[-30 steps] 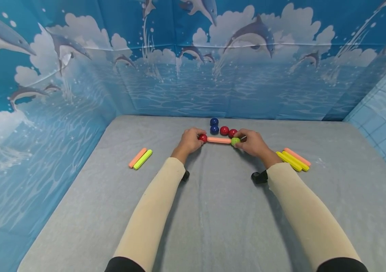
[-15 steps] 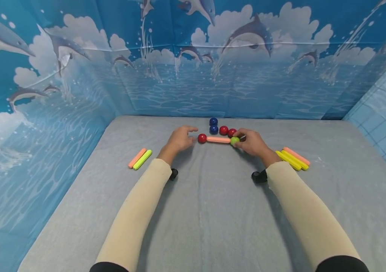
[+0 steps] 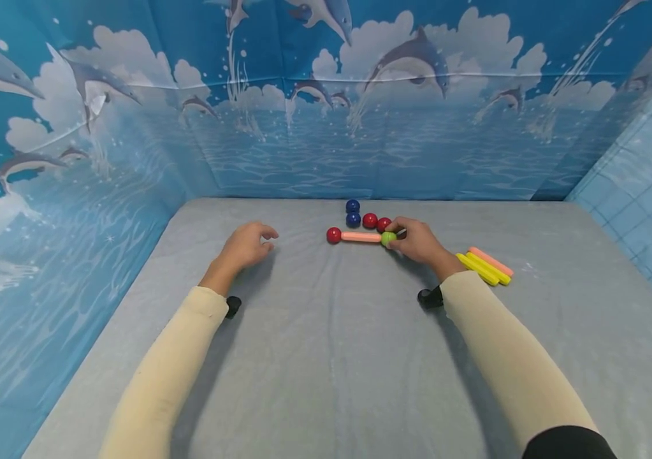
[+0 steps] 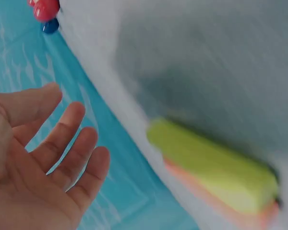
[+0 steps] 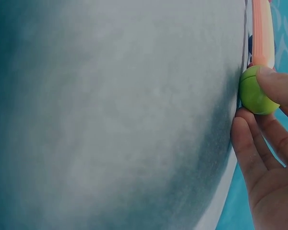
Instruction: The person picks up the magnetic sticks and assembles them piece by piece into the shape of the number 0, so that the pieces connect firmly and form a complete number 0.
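Observation:
My right hand (image 3: 417, 241) pinches a green ball (image 3: 388, 239) between thumb and fingers. The ball meets the right end of an orange stick (image 3: 361, 237), and a red ball (image 3: 334, 236) sits at the stick's left end. Well to the left of them, my left hand (image 3: 245, 245) is over the cloth with relaxed fingers and nothing in it. In the left wrist view, a yellow-green stick (image 4: 211, 165) and an orange stick (image 4: 197, 184) lie side by side near that hand; the arm hides them in the head view.
Behind the joined pieces are two blue balls (image 3: 352, 220) and two more red balls (image 3: 369, 220). Two yellow sticks (image 3: 479, 268) and another orange stick (image 3: 491, 261) lie by the right forearm. A dolphin-print curtain (image 3: 280, 153) stands along the back of the grey cloth (image 3: 303, 357).
My left hand has let go of the red ball and moved left toward the pair of sticks, whose view my arm now blocks. The right hand keeps its pinch on the green ball.

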A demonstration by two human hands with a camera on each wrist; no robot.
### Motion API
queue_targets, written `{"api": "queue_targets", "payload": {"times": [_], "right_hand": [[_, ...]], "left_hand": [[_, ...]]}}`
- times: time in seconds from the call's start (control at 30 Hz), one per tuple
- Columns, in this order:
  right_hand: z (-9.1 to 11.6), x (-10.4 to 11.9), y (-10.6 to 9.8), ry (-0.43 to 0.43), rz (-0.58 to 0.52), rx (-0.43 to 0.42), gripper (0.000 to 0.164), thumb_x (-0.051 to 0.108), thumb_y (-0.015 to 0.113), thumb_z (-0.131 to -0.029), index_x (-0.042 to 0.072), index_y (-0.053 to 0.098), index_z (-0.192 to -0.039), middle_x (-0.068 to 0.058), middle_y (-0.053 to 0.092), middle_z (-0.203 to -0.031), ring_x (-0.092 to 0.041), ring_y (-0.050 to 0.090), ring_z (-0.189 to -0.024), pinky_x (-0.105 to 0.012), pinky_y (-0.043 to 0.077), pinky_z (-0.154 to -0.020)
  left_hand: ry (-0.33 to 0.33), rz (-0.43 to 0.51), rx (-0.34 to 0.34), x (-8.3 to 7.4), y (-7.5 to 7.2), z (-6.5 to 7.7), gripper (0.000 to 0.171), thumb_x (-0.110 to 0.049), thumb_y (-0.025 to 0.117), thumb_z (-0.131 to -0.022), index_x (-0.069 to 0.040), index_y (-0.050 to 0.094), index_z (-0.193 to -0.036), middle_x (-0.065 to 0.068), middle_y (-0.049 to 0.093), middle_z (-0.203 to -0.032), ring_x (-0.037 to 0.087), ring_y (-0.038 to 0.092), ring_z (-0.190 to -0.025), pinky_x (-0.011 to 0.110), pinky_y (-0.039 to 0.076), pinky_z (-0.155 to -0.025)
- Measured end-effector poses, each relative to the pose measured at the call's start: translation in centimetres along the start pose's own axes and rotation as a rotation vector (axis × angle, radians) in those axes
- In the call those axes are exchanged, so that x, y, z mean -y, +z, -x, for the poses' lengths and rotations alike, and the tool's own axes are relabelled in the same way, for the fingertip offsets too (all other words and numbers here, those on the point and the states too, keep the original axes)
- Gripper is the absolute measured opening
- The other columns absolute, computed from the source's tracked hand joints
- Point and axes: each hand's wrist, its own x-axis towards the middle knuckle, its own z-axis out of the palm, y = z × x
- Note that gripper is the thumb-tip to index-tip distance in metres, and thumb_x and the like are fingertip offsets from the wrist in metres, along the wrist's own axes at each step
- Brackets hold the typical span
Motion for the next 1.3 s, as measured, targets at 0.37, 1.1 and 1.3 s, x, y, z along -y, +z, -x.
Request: {"api": "queue_targets", "payload": {"times": [0.37,1.1,1.3], "right_hand": [[-0.2,-0.3,-0.1,-0.001,0.007,0.014,0.029,0.012,0.064,-0.096,0.007,0.058,-0.124,-0.020,0.055,-0.136,-0.038,0.057,-0.122,-0.047,0.054,-0.093],[-0.2,-0.4,-0.1,-0.003,-0.002,0.011,0.028,0.013,0.065,-0.095,0.009,0.058,-0.122,-0.019,0.056,-0.136,-0.037,0.058,-0.121,-0.047,0.055,-0.093],[-0.1,-0.4,-0.2,0.001,-0.006,0.020,0.028,0.014,0.065,-0.095,0.009,0.058,-0.121,-0.019,0.056,-0.135,-0.037,0.057,-0.121,-0.047,0.054,-0.094]], "left_hand": [[-0.081,-0.105,-0.020,4.3,-1.9,4.2,0.032,-0.011,0.054,-0.097,-0.006,0.067,-0.126,0.017,0.067,-0.123,0.034,0.060,-0.113,0.048,0.051,-0.093],[-0.170,-0.004,0.041,8.0,-0.4,4.9,0.038,-0.013,0.054,-0.096,-0.004,0.060,-0.132,0.023,0.064,-0.123,0.031,0.061,-0.099,0.041,0.052,-0.081],[-0.171,0.025,0.072,8.0,-0.4,4.7,0.047,-0.009,0.047,-0.096,-0.010,0.053,-0.143,0.026,0.058,-0.135,0.034,0.058,-0.109,0.040,0.051,-0.082]]}}
